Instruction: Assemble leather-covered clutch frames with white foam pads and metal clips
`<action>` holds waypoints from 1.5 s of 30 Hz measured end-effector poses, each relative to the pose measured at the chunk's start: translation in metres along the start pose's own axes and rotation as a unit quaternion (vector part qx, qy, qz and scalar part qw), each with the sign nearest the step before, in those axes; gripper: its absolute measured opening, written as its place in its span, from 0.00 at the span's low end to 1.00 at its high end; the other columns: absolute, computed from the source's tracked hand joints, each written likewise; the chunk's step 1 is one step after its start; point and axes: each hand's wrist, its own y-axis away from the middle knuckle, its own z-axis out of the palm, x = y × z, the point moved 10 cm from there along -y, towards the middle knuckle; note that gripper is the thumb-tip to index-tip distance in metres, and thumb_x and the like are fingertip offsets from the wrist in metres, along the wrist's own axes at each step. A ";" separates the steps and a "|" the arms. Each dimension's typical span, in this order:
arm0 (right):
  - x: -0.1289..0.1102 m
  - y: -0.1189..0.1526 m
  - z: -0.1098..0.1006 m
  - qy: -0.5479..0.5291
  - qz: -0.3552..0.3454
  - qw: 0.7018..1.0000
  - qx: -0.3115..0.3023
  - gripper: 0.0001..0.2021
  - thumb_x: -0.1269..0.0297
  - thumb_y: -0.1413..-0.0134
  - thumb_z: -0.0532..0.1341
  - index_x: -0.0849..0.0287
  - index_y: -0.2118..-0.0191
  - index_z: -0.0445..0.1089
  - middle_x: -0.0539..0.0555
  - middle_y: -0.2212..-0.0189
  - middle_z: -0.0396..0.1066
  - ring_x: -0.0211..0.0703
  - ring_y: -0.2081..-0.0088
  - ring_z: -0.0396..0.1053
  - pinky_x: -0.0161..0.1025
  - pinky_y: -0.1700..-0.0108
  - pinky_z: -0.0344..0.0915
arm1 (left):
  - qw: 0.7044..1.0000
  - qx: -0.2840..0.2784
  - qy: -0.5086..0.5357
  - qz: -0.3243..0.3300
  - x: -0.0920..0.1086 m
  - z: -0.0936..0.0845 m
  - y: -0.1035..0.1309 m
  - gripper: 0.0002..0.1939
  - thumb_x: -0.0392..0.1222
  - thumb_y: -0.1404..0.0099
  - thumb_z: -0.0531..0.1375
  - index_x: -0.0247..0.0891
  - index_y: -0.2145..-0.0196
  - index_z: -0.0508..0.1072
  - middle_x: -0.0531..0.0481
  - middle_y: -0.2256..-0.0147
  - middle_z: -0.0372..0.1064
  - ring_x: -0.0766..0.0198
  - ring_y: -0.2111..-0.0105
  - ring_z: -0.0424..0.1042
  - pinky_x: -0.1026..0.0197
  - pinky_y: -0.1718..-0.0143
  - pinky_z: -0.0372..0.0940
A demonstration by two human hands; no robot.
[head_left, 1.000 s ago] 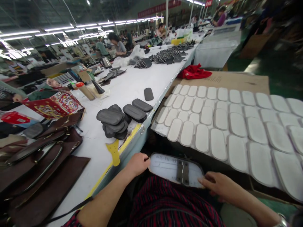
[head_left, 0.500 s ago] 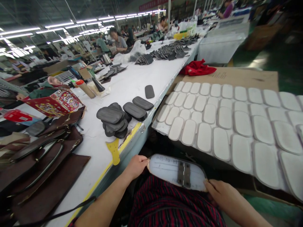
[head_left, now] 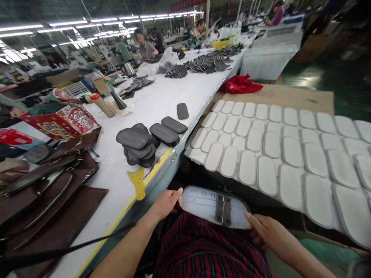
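Observation:
A pale oval plate (head_left: 199,202) with a dark metal hinge (head_left: 223,209) and faint pen marks lies across my lap, held at both ends. My left hand (head_left: 168,201) pinches its left end. At the right end, my right hand (head_left: 262,228) grips the edge between thumb and fingers. Left of the plate, dark grey oval pads (head_left: 135,139) are piled on the white table, beside a yellow scraper (head_left: 137,184). Rows of white oval pieces (head_left: 247,166) lie on the board to the right.
Brown leather bags (head_left: 49,193) cover the near left of the white table (head_left: 121,193). Behind them stand a red patterned box (head_left: 69,121) and a bottle (head_left: 102,105). A red cloth (head_left: 242,84) lies on cardboard. Several people sit farther back.
The plate has tilted slightly and moved a little up and left with both hands. My right thumb now lies farther over its face. The view has shifted slightly.

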 end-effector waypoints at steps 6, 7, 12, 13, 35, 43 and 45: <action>0.012 0.004 0.009 -0.134 0.096 0.986 -0.039 0.15 0.57 0.44 0.47 0.58 0.72 0.66 0.56 0.73 0.71 0.42 0.73 0.70 0.31 0.77 0.62 | 0.965 0.082 -0.231 0.094 0.026 -0.015 -0.005 0.13 0.40 0.45 0.51 0.37 0.85 0.61 0.54 0.83 0.58 0.67 0.78 0.59 0.65 0.75 0.48; 0.011 0.005 0.012 -0.164 0.107 0.979 -0.053 0.16 0.58 0.43 0.45 0.59 0.71 0.65 0.56 0.73 0.71 0.42 0.73 0.70 0.31 0.77 0.63 | 0.969 0.074 -0.219 0.088 0.024 -0.015 -0.008 0.13 0.39 0.46 0.50 0.37 0.85 0.60 0.55 0.84 0.57 0.68 0.79 0.58 0.65 0.76 0.47; 0.001 0.010 0.009 -0.276 0.128 0.949 -0.078 0.18 0.60 0.43 0.43 0.63 0.69 0.65 0.57 0.73 0.70 0.42 0.74 0.71 0.32 0.79 0.65 | 0.965 0.068 -0.236 0.089 0.025 -0.010 -0.010 0.14 0.40 0.44 0.49 0.38 0.85 0.59 0.55 0.85 0.57 0.67 0.79 0.59 0.65 0.77 0.46; 0.000 0.011 0.007 -0.292 0.131 0.944 -0.078 0.19 0.59 0.42 0.42 0.64 0.70 0.65 0.57 0.73 0.70 0.41 0.75 0.71 0.32 0.80 0.65 | 0.955 0.080 -0.269 0.094 0.028 -0.011 -0.008 0.14 0.41 0.43 0.48 0.38 0.84 0.60 0.54 0.84 0.59 0.66 0.79 0.60 0.64 0.77 0.46; 0.002 0.009 0.001 -0.213 0.136 0.968 -0.002 0.14 0.65 0.45 0.43 0.61 0.72 0.63 0.55 0.76 0.72 0.39 0.77 0.71 0.31 0.79 0.63 | 0.909 0.078 -0.406 0.062 0.017 0.001 -0.004 0.18 0.47 0.36 0.41 0.40 0.76 0.63 0.46 0.71 0.72 0.54 0.68 0.71 0.60 0.71 0.53; -0.014 0.017 -0.012 -0.101 0.102 0.986 0.090 0.14 0.64 0.42 0.46 0.59 0.77 0.57 0.52 0.81 0.66 0.37 0.77 0.67 0.32 0.75 0.55 | 0.938 0.086 -0.326 0.085 0.017 0.009 0.011 0.16 0.51 0.36 0.43 0.40 0.72 0.62 0.46 0.70 0.71 0.56 0.66 0.71 0.60 0.67 0.58; -0.013 0.018 -0.007 -0.114 0.102 0.985 0.076 0.13 0.59 0.42 0.47 0.58 0.75 0.57 0.51 0.80 0.66 0.36 0.79 0.66 0.31 0.77 0.54 | 0.952 0.073 -0.285 0.089 0.016 0.010 0.013 0.15 0.54 0.39 0.47 0.40 0.69 0.62 0.47 0.68 0.70 0.57 0.65 0.70 0.61 0.65 0.59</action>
